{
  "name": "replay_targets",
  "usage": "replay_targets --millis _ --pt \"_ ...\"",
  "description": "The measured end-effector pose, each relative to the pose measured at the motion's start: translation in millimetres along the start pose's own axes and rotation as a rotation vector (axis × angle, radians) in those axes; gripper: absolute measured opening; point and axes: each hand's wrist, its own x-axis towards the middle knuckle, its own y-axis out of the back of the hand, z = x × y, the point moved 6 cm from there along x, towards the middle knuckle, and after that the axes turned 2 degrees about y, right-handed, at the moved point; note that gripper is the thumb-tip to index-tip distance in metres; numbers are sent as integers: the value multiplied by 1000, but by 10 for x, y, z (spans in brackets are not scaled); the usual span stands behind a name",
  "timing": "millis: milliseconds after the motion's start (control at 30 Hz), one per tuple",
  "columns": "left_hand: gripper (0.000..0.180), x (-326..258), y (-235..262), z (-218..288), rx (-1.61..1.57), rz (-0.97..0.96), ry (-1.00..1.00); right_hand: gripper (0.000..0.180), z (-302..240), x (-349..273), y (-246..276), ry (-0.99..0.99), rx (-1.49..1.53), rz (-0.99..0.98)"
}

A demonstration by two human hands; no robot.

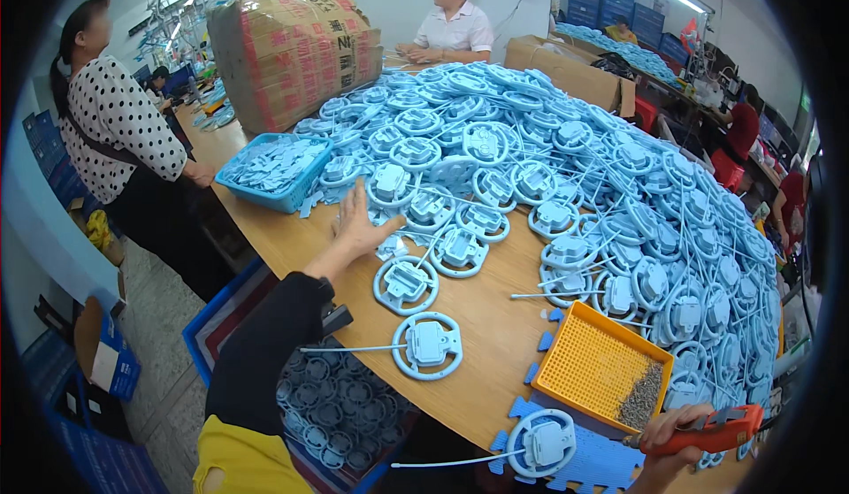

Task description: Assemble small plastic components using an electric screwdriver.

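My left hand (356, 229) reaches forward with its fingers spread, over small loose light-blue plates (391, 246) at the edge of the heap. Nothing is visibly gripped in it. At the lower right my right hand (668, 445) is wrapped round a red-orange electric screwdriver (721, 429), whose tip points left. Just left of that tip, a light-blue ring-shaped plastic part (543, 443) with a boxy centre and a long thin stem lies on a blue foam mat (610, 469). Two similar ring parts, one nearer (427, 345) and one farther (406, 284), lie on the wooden table.
A great heap of ring parts (566, 176) covers the table's far and right side. A yellow tray (575, 352) holds small screws (643, 397). A blue basket (283, 200) holds flat pieces. Below the edge, a bin holds more rings (340, 397). A large carton (292, 56) and people stand beyond.
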Motion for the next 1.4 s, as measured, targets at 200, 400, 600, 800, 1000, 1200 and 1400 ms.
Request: replay_targets --millis 200,400,600,800,1000,1200,1400 --pt "87 -1038 128 692 346 -381 -504 66 -4 -64 267 -75 89 -75" --pt "69 -744 -22 571 494 -357 -531 63 -96 -100 143 -102 210 -164" --pt "77 -948 165 759 439 -330 -482 62 -169 -173 125 -98 246 -190" --pt "90 -2104 305 1333 122 -438 -686 68 -41 -104 216 -38 143 -8" --pt "89 -2299 319 1227 -76 -245 -608 72 36 36 13 -78 174 -133" --pt "80 -2218 73 1065 -214 -261 -494 71 196 24 -75 -172 203 -58" --pt "79 -2438 216 1530 -270 -274 -573 68 402 153 -64 -125 142 -34"
